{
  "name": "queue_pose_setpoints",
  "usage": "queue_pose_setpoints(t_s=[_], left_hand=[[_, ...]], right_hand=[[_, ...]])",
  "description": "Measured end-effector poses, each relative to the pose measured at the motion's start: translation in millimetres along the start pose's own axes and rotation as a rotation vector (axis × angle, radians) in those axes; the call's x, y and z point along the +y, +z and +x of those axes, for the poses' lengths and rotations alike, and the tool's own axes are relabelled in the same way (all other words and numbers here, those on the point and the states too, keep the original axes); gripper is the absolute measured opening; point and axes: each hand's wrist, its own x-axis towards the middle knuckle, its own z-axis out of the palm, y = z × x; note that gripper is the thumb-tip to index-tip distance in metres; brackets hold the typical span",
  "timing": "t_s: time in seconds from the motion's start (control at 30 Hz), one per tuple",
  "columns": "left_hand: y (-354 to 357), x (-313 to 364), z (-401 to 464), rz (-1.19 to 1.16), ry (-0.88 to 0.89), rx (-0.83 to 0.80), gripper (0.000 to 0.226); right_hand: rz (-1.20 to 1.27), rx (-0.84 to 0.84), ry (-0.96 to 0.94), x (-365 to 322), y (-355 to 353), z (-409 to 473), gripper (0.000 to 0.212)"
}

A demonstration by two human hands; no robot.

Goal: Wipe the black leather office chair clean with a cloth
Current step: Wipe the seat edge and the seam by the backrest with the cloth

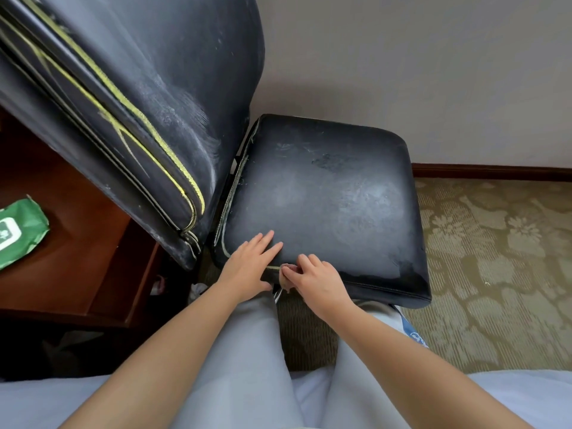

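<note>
Black leather, dulled by a pale grey film of dust and streaky smears, covers the office chair (322, 196), which stands against the cream wall (418, 63) with its seat filling the middle of the view. The tall backrest (148, 88) leans in from the upper left and is cut off by the top and left edges; yellow-green piping runs down its side seam, frayed where it ends near the seat. The chair's base is hidden under the seat and behind the person's legs.

The cloth (285, 275) is hard to make out (only a small pinkish-tan wad shows at the near edge of the seat), and most of it is covered by the right hand (315, 278), whose curled fingers pinch it against the leather. The left hand (252, 267) lies flat on the near left corner of the seat, fingers straight and slightly spread, thumb hooked over the front edge.

A green wipes packet (18, 232), soft and crinkled with a white label, rests on the reddish-brown wooden desk (80, 243) at left; the frame cuts it off and its contents cannot be seen. Patterned olive carpet (495, 258) with a floral weave spreads to the right, below a dark wooden skirting board (495, 171).
</note>
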Motion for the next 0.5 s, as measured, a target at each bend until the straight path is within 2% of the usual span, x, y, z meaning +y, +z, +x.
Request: queue_pose_setpoints(t_s=[0.1,0.33,0.5], left_hand=[[0,-3,-3,0.034,-0.060,0.008,0.086],[-10,-4,1,-0.005,-0.104,0.036,0.069],[-4,-3,-1,0.011,-0.098,-0.040,0.082]], right_hand=[[0.021,-0.011,0.008,-8,0,7,0.060],[-0.005,-0.011,0.004,0,0,-3,0.047],[0.015,-0.040,0.001,-8,-3,20,0.056]])
